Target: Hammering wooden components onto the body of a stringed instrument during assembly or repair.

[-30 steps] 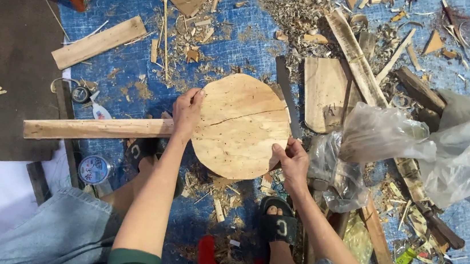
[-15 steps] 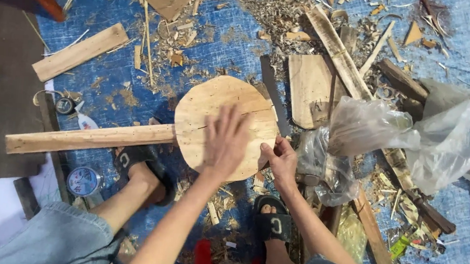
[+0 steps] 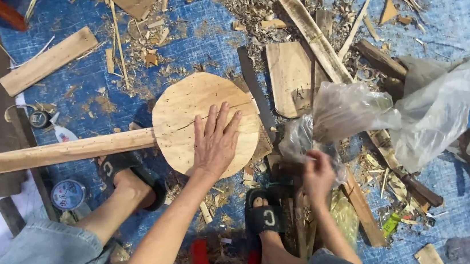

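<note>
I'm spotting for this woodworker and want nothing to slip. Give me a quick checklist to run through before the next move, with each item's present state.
1. Left hand flat on the round wooden disc: ok.
2. Disc resting on the long wooden strip: ok.
3. Crack across the disc face: not ok.
4. Right hand grip, reaching into scraps beside the clear plastic bag: cannot tell.
5. Sandalled feet among loose offcuts: not ok.
6. Blue tarp littered with shavings: not ok.

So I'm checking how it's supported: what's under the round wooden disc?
Under the round wooden disc, a long pale wooden plank runs in from the left, over blue tarpaulin. The left hand lies flat on top. How far the plank reaches underneath is hidden.
</note>
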